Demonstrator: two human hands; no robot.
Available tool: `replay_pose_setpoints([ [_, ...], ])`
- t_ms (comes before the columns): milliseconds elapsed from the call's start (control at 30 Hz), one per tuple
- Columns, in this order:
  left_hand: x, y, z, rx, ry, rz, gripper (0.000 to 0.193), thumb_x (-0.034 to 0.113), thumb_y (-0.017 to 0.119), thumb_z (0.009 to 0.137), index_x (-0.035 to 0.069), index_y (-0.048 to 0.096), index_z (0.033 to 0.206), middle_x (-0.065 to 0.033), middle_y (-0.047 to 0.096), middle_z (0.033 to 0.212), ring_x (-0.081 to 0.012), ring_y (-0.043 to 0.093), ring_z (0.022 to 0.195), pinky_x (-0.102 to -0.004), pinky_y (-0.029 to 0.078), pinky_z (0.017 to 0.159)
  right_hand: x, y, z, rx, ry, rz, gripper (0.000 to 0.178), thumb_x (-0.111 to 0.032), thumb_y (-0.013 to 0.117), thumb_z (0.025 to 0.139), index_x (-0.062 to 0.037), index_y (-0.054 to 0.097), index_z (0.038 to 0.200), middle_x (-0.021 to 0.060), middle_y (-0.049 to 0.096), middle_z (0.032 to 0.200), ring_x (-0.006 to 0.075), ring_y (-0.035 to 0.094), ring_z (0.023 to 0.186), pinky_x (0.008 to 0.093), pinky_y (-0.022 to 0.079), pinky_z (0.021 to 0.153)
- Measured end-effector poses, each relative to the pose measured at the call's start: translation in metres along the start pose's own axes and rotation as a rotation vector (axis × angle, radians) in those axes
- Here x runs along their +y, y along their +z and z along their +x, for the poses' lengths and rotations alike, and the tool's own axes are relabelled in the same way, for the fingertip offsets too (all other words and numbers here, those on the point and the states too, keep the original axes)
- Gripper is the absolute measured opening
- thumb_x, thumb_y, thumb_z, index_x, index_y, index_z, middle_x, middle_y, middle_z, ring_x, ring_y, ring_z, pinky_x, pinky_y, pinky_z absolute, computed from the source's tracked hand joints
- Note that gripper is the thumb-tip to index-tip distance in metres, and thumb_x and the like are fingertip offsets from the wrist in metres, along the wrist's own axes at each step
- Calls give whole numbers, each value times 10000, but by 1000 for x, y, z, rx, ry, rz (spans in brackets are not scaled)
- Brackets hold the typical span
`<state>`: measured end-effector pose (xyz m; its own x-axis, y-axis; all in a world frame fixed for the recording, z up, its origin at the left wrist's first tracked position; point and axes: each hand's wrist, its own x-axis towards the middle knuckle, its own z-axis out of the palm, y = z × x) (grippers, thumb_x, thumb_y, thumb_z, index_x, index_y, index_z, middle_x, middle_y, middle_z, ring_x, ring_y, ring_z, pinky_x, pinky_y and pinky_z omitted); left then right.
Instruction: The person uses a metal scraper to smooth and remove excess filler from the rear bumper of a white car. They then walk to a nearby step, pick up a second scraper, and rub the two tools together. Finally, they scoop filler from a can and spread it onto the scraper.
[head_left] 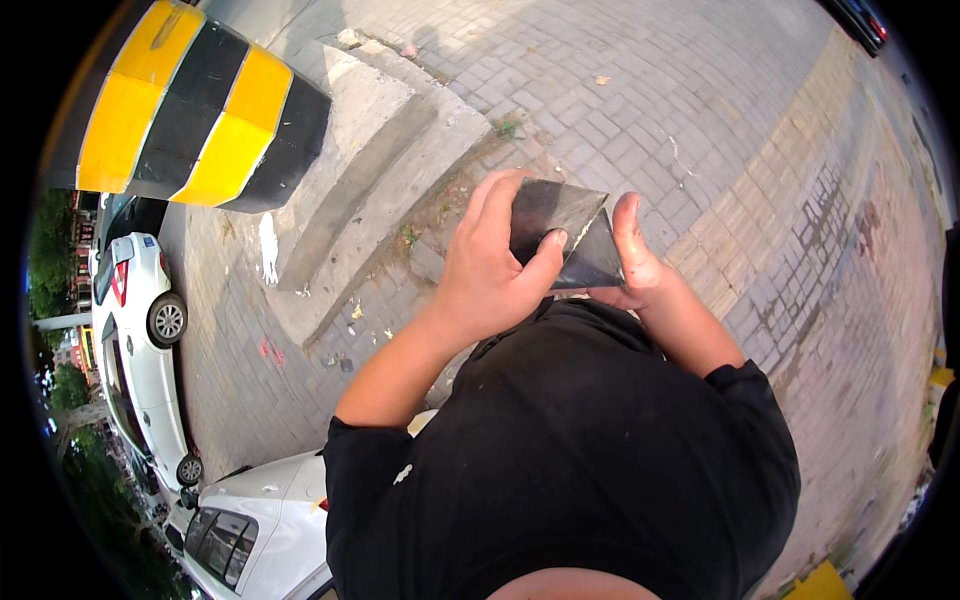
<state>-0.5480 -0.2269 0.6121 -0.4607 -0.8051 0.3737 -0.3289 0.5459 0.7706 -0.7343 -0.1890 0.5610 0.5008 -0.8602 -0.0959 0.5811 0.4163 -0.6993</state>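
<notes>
Head view: brick pavement around concrete steps, open to their R; white car well L of steps; yellow/blk column at steps' upper L; R of steps, L hand grips dk angular piece, thumb on face; R hand far side, thumb up, fingers hidden, can't tell grip.

A: Legible lettering or numbers?
B: None can be read.
A: The blue plate at nine o'clock?
B: Fixed to the white car; characters too small to make out.
A: Ten o'clock?
B: Large post banded yellow and black, a marking in colour only.
A: Towards seven?
B: White mark on the black shirt; cannot tell whether it is print.
</notes>
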Motion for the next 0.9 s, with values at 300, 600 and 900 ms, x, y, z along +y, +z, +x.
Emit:
replay_pose_setpoints([
  [300,2,26,-14,195,-448,-724,324,47,658,956,-15,505,1235,-62,638,1111,-110,605,1008,-289,499,884,17,4,-4,-195,-402,10,1155,-875,309,857,-32,87,1614,142,327,1605,300,306,1495,493,256,1211],
  [600,23,34,-37,57,-157,-413,396,61,699,935,1,462,1247,-77,638,1110,-123,624,985,-298,509,873,8,14,-8,49,-553,-574,695,-418,721,931,20,451,1398,151,540,1337,228,553,1158,388,462,995],
  [900,30,31,-30,128,-176,-400,308,49,682,943,-13,505,1188,-74,674,1058,-117,644,929,-296,537,811,6,11,-15,3,-543,-652,804,-543,759,863,49,496,1341,133,639,1148,225,615,1040,376,506,908],
])
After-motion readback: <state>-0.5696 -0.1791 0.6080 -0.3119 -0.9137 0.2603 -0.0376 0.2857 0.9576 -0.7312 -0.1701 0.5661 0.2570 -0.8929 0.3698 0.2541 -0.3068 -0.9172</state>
